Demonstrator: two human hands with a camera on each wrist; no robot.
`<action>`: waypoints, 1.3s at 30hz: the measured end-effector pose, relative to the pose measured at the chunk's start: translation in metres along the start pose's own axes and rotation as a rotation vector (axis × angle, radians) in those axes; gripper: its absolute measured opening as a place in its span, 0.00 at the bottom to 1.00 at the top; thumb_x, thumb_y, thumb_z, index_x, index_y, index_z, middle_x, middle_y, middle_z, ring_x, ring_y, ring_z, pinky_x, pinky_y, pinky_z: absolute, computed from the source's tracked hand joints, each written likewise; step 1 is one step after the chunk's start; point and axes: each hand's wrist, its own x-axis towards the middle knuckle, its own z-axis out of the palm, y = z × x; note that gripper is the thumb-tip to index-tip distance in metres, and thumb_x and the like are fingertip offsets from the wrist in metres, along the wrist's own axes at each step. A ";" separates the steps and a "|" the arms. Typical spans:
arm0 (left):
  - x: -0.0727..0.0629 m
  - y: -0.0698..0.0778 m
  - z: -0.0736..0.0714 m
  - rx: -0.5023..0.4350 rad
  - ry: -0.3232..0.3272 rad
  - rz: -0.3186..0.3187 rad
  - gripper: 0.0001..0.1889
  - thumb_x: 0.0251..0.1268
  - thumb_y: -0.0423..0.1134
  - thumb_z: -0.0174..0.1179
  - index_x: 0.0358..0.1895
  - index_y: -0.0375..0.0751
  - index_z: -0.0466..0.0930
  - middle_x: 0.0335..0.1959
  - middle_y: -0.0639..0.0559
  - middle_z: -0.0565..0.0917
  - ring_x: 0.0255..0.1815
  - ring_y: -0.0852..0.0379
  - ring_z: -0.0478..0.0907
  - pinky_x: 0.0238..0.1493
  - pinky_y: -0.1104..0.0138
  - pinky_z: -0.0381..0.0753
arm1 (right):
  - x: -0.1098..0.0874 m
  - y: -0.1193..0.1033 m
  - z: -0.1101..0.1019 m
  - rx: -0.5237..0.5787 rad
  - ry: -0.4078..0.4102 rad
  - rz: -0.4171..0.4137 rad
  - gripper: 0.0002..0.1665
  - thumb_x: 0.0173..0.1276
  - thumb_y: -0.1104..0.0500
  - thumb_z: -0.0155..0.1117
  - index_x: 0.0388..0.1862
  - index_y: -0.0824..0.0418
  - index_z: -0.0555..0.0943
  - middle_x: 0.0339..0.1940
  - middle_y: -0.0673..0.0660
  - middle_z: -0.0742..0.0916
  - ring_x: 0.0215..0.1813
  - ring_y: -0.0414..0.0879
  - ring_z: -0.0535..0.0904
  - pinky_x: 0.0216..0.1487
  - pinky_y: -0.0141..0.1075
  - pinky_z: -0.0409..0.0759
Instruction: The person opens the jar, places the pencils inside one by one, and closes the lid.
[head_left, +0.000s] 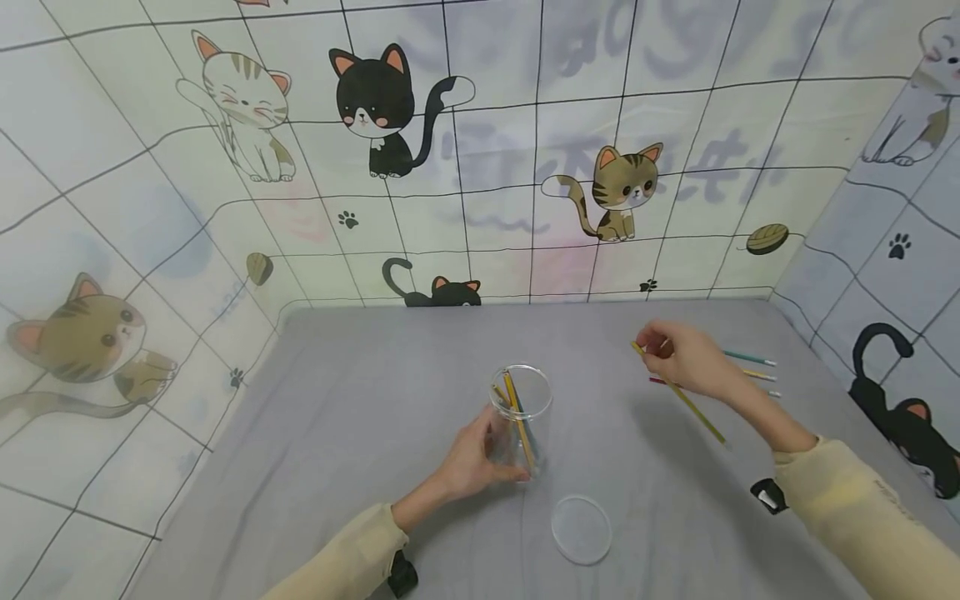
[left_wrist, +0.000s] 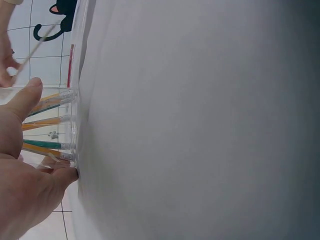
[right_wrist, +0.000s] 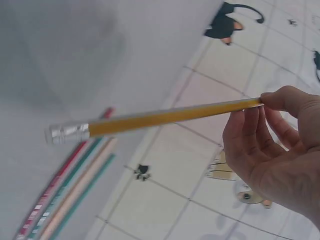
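Observation:
My left hand (head_left: 474,457) holds a clear plastic jar (head_left: 542,433) low on its side, thumb and fingers round it. Several pencils (left_wrist: 47,122) stand inside the jar, their eraser ends at its bottom in the left wrist view. To the right, my right hand (head_left: 686,358) pinches a yellow pencil (right_wrist: 165,119) near one end, between thumb and fingertips. That pencil slants above the table, its white eraser end (right_wrist: 67,133) pointing away from the hand. Behind the right hand lie several more pencils (right_wrist: 65,187), red, green and light orange among them.
A round clear lid (head_left: 581,531) lies flat on the grey cloth (head_left: 360,375) in front of the jar. Walls printed with cats (head_left: 390,108) and a grid rise at the back and on both sides. A black band (head_left: 768,495) shows at the right sleeve.

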 end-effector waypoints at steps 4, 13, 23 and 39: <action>0.000 0.001 -0.001 -0.013 0.003 -0.011 0.48 0.41 0.32 0.83 0.69 0.44 0.65 0.53 0.50 0.78 0.60 0.52 0.74 0.64 0.58 0.72 | 0.006 -0.026 -0.012 0.030 0.026 -0.021 0.08 0.67 0.69 0.64 0.44 0.65 0.78 0.33 0.53 0.83 0.35 0.48 0.79 0.29 0.35 0.76; -0.001 0.001 -0.002 -0.023 -0.004 -0.027 0.52 0.42 0.33 0.83 0.74 0.47 0.61 0.60 0.48 0.76 0.65 0.50 0.71 0.65 0.56 0.69 | 0.023 -0.079 -0.031 0.220 0.069 -0.049 0.09 0.70 0.67 0.61 0.48 0.66 0.77 0.36 0.58 0.82 0.37 0.49 0.79 0.33 0.35 0.82; -0.002 0.000 -0.002 0.003 0.000 -0.019 0.51 0.42 0.33 0.83 0.73 0.46 0.62 0.61 0.46 0.76 0.66 0.49 0.71 0.64 0.54 0.71 | 0.044 -0.127 -0.038 0.455 0.118 -0.047 0.13 0.72 0.66 0.61 0.52 0.69 0.74 0.42 0.61 0.82 0.39 0.46 0.80 0.37 0.38 0.85; -0.001 -0.002 -0.002 0.050 -0.008 -0.005 0.51 0.42 0.35 0.83 0.73 0.45 0.62 0.59 0.45 0.77 0.65 0.47 0.71 0.63 0.51 0.72 | 0.069 -0.169 -0.029 0.773 0.245 -0.172 0.10 0.68 0.74 0.59 0.46 0.65 0.76 0.37 0.56 0.83 0.36 0.47 0.79 0.36 0.39 0.85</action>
